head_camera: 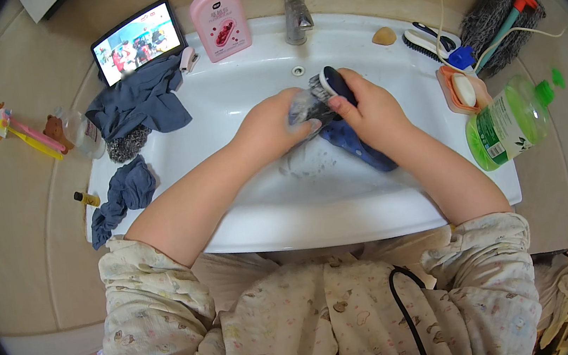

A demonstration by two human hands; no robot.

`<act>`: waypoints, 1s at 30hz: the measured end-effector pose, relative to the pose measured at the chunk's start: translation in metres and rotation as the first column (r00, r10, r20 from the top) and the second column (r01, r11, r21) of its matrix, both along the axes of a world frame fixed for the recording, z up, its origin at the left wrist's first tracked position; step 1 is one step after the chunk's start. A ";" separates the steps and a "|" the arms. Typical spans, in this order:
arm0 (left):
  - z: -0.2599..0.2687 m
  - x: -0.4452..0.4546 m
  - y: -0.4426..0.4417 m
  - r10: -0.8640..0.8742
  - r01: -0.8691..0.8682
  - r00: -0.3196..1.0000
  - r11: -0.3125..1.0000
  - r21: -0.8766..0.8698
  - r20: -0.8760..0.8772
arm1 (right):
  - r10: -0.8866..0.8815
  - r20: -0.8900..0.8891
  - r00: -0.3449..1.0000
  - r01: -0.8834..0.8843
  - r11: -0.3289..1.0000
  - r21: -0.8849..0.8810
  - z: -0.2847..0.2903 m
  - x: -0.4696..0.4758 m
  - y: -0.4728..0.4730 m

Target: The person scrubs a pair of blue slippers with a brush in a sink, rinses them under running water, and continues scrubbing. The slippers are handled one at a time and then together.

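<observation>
Over the basin of the white washbasin [203, 209], my right hand [371, 108] grips a scrubbing brush [339, 85] with a dark, white-edged back. Its bristles press against a soapy dark cloth [307, 108] that my left hand [272, 125] holds bunched up. Motion blurs the cloth and part of the left hand. Below the right hand, a blue cloth with light dots [357, 147] rests in the basin; whether it joins the held cloth cannot be seen. Suds and drops lie on the basin floor beneath the hands.
A chrome faucet [298, 16] stands behind the drain hole. Left are a pink pump bottle [221, 23], a lit tablet [137, 41] and grey-blue cloths [141, 99]. Right are a second brush [424, 43], a soap dish [446, 88] and a green liquid bottle [508, 123].
</observation>
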State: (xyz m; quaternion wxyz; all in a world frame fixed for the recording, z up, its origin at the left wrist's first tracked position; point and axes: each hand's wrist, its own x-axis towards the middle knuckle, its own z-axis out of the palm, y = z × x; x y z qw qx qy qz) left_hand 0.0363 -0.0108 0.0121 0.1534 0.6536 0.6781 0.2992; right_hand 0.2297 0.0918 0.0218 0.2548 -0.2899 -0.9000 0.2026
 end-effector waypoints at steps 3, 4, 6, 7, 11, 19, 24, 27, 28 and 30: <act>-0.004 0.007 0.005 0.020 -0.022 0.999 0.997 -0.078 -0.027 | 0.050 0.064 0.997 -0.060 0.983 0.174 0.007 -0.011 -0.034; -0.011 0.007 0.006 0.012 -0.010 1.000 0.997 -0.071 0.019 | 0.078 0.096 0.992 -0.097 0.973 0.209 0.006 -0.014 -0.047; -0.010 0.009 0.005 0.008 0.000 0.990 0.999 -0.054 0.144 | 0.120 0.097 0.988 -0.144 0.944 0.296 -0.001 -0.014 -0.053; -0.011 0.008 0.006 -0.006 0.004 0.990 1.000 0.016 0.139 | 0.061 0.112 0.992 -0.092 0.952 0.293 -0.002 -0.013 -0.047; -0.002 0.008 0.002 0.010 -0.014 0.993 0.999 0.033 0.119 | -0.115 0.115 0.987 0.091 0.977 0.191 0.002 -0.010 -0.005; 0.004 0.003 0.001 -0.010 0.017 0.991 0.998 -0.055 0.130 | 0.020 0.173 0.985 -0.060 0.972 0.226 0.001 -0.006 -0.033; 0.008 -0.002 0.000 -0.065 0.083 0.986 0.991 -0.109 0.156 | 0.063 0.260 0.964 -0.132 0.957 0.259 0.003 0.000 -0.038; 0.011 0.001 -0.007 -0.102 0.116 0.980 0.991 -0.071 0.168 | 0.148 0.277 0.949 -0.231 0.928 0.294 0.006 0.001 -0.047; 0.010 0.002 -0.009 -0.115 0.123 0.980 0.992 -0.040 0.162 | 0.144 0.251 0.957 -0.219 0.929 0.299 0.008 0.001 -0.047; 0.011 -0.002 -0.004 -0.124 0.140 0.984 0.982 -0.126 0.126 | 0.135 0.201 0.970 -0.193 0.932 0.307 0.012 0.002 -0.045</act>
